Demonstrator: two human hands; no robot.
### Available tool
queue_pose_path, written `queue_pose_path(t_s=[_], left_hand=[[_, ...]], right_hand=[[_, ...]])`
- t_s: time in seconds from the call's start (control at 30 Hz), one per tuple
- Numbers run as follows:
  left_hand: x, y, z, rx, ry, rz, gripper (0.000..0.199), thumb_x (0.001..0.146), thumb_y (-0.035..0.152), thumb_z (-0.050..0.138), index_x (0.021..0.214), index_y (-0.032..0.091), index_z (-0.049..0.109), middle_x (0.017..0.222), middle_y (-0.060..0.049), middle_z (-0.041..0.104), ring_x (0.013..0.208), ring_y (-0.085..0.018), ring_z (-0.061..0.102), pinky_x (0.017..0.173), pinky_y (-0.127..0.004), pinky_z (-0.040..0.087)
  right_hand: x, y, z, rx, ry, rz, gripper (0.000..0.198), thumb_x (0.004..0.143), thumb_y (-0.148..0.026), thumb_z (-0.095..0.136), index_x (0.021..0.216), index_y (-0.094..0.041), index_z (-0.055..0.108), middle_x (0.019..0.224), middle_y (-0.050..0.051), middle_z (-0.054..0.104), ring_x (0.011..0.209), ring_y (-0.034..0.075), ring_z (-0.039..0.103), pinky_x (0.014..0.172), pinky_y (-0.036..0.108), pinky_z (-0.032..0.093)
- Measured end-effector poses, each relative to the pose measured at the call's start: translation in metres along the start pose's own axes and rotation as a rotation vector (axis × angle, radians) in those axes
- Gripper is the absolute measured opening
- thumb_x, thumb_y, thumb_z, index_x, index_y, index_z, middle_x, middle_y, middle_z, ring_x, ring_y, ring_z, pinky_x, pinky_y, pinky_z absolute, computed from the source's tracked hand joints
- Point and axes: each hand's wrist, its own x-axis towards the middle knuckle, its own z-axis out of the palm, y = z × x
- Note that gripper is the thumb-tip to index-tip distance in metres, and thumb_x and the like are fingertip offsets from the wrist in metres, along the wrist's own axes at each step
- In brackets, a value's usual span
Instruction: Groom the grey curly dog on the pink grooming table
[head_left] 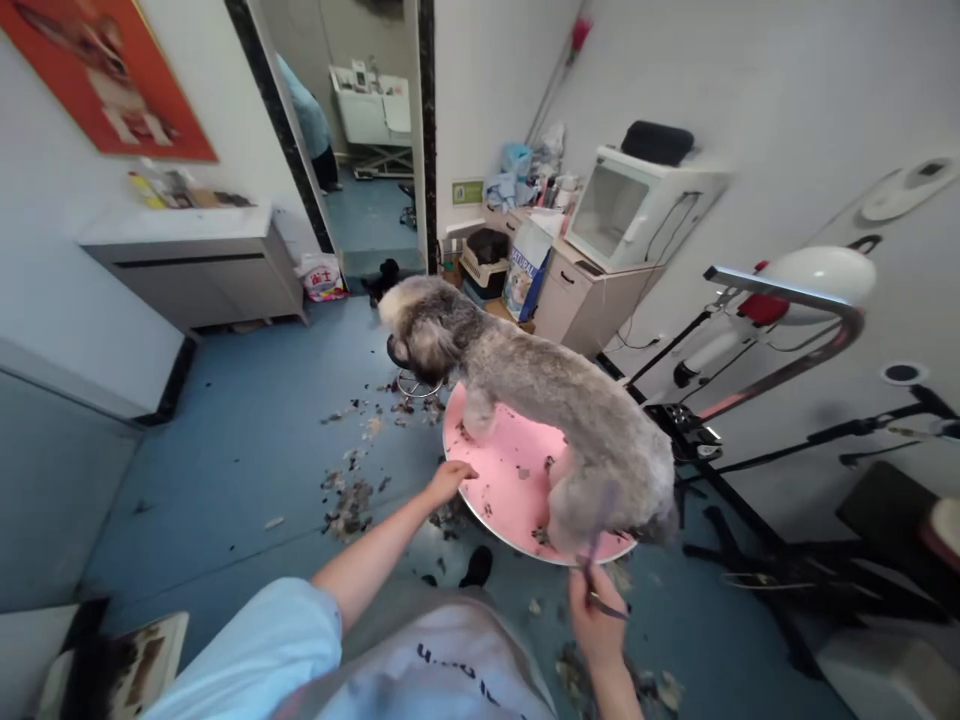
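A grey dog with a short-trimmed coat [555,380] stands on a round pink grooming table [510,460], its head toward the far left edge. At the table's near left rim is my left hand [448,482], fingers stretched over the edge and nothing visible in them. Close to the dog's hindquarters, my right hand [596,615] is closed around purple grooming scissors [600,530]. Their blades point up, blurred in front of the dog's rear leg. Bits of cut hair lie on the pink surface.
Clumps of cut hair [351,508] litter the blue floor. A small black dog [384,280] is near the doorway, and another person [306,110] stands beyond it. At the right are a metal grooming arm [795,290] and black stands. A cabinet [581,300] carries a white box.
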Motion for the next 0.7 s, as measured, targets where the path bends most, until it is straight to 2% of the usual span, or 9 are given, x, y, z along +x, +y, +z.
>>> queue_pose_path(t_s=[0.07, 0.17, 0.23, 0.3, 0.37, 0.5, 0.63, 0.7], left_hand=[[-0.005, -0.008, -0.04, -0.028, 0.125, -0.009, 0.023, 0.068, 0.032, 0.053, 0.07, 0.016, 0.07, 0.081, -0.009, 0.073, 0.082, -0.021, 0.066, 0.09, -0.036, 0.048], [-0.006, -0.008, -0.083, -0.061, 0.239, -0.004, 0.026, 0.07, 0.034, 0.052, 0.076, 0.016, 0.07, 0.087, -0.009, 0.073, 0.088, -0.021, 0.066, 0.094, -0.037, 0.047], [0.002, 0.0, -0.098, -0.071, 0.276, 0.018, 0.026, 0.071, 0.034, 0.053, 0.078, 0.016, 0.071, 0.09, -0.009, 0.073, 0.091, -0.021, 0.066, 0.096, -0.037, 0.046], [0.016, 0.013, -0.104, -0.074, 0.286, 0.049, 0.026, 0.073, 0.033, 0.053, 0.081, 0.016, 0.071, 0.094, -0.009, 0.073, 0.094, -0.021, 0.066, 0.098, -0.036, 0.046], [0.036, 0.03, -0.105, -0.072, 0.279, 0.083, 0.027, 0.075, 0.032, 0.053, 0.084, 0.015, 0.072, 0.099, -0.009, 0.072, 0.097, -0.02, 0.065, 0.098, -0.035, 0.045], [0.087, 0.066, -0.099, -0.057, 0.251, 0.14, 0.027, 0.078, 0.029, 0.052, 0.089, 0.014, 0.072, 0.105, -0.009, 0.071, 0.103, -0.021, 0.063, 0.101, -0.034, 0.043], [0.137, 0.094, -0.091, -0.04, 0.235, 0.13, 0.027, 0.077, 0.028, 0.059, 0.096, 0.013, 0.071, 0.108, -0.012, 0.07, 0.113, -0.026, 0.06, 0.104, -0.04, 0.04], [0.156, 0.102, -0.088, -0.031, 0.247, 0.128, 0.038, 0.076, 0.029, 0.065, 0.11, 0.013, 0.067, 0.123, -0.013, 0.064, 0.125, -0.027, 0.051, 0.109, -0.041, 0.035]], right_hand=[[0.001, -0.004, 0.043, -0.024, -0.198, -0.074, 0.03, 0.087, -0.033, 0.046, 0.1, -0.018, 0.067, 0.095, 0.011, 0.071, 0.087, 0.022, 0.065, 0.08, 0.031, 0.049], [0.003, -0.008, 0.104, -0.261, -0.345, 0.082, 0.035, 0.083, -0.02, 0.042, 0.107, -0.013, 0.066, 0.104, 0.017, 0.069, 0.093, 0.025, 0.064, 0.082, 0.035, 0.047], [0.004, -0.019, 0.135, -0.332, -0.494, 0.136, 0.031, 0.08, -0.015, 0.044, 0.101, -0.014, 0.068, 0.097, 0.016, 0.07, 0.087, 0.024, 0.064, 0.078, 0.033, 0.046], [0.007, -0.033, 0.154, -0.277, -0.64, 0.063, 0.023, 0.074, -0.013, 0.05, 0.088, -0.018, 0.068, 0.087, 0.01, 0.07, 0.082, 0.021, 0.063, 0.076, 0.028, 0.044], [0.018, -0.047, 0.16, -0.171, -0.67, -0.073, 0.023, 0.068, -0.009, 0.052, 0.082, -0.02, 0.067, 0.082, 0.005, 0.069, 0.082, 0.019, 0.061, 0.077, 0.025, 0.042], [0.072, -0.065, 0.143, -0.037, -0.461, -0.272, 0.034, 0.07, -0.006, 0.046, 0.096, -0.018, 0.066, 0.089, 0.006, 0.067, 0.084, 0.019, 0.058, 0.078, 0.027, 0.04], [0.14, -0.088, 0.127, -0.147, -0.27, -0.342, 0.027, 0.079, -0.008, 0.045, 0.092, -0.018, 0.067, 0.076, 0.005, 0.063, 0.076, 0.019, 0.053, 0.075, 0.028, 0.036], [0.161, -0.102, 0.128, -0.229, -0.276, -0.382, 0.027, 0.081, -0.01, 0.046, 0.094, -0.017, 0.068, 0.075, 0.006, 0.063, 0.074, 0.019, 0.052, 0.074, 0.029, 0.035]])
